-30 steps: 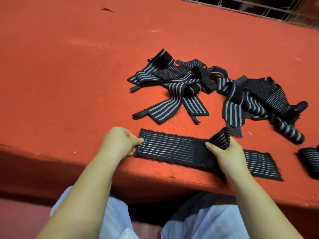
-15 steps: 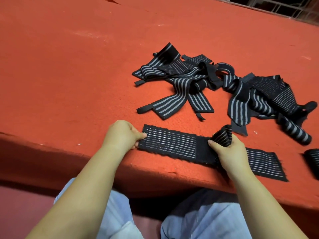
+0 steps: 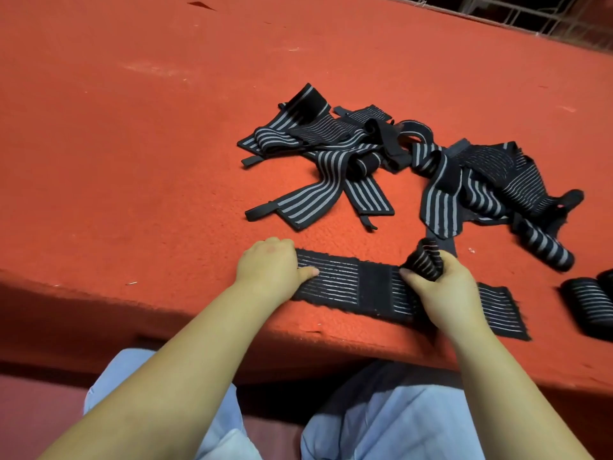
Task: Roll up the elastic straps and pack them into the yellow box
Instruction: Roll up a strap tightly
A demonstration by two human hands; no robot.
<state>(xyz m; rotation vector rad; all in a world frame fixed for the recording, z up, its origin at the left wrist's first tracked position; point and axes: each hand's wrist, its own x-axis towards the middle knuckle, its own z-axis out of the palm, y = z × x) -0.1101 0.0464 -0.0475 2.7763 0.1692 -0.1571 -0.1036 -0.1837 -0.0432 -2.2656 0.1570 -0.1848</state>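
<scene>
Head view: left hand (image 3: 270, 265) is pinning the flat black grey-striped elastic strap (image 3: 345, 283) on the red table (image 3: 132, 161), thumb pressing; right hand (image 3: 441, 287) at 3 o'clock is gripping its rolled part.

Strap laid out flat on the red table, both hands on it

The left hand (image 3: 270, 265) pins one end of the strap (image 3: 345, 285) with its thumb; the right hand (image 3: 444, 287) grips a rolled-up bit of it. A tangled pile of straps (image 3: 381, 157) sits further back, and rolled ones (image 3: 587, 303) lie at the right edge.
</scene>
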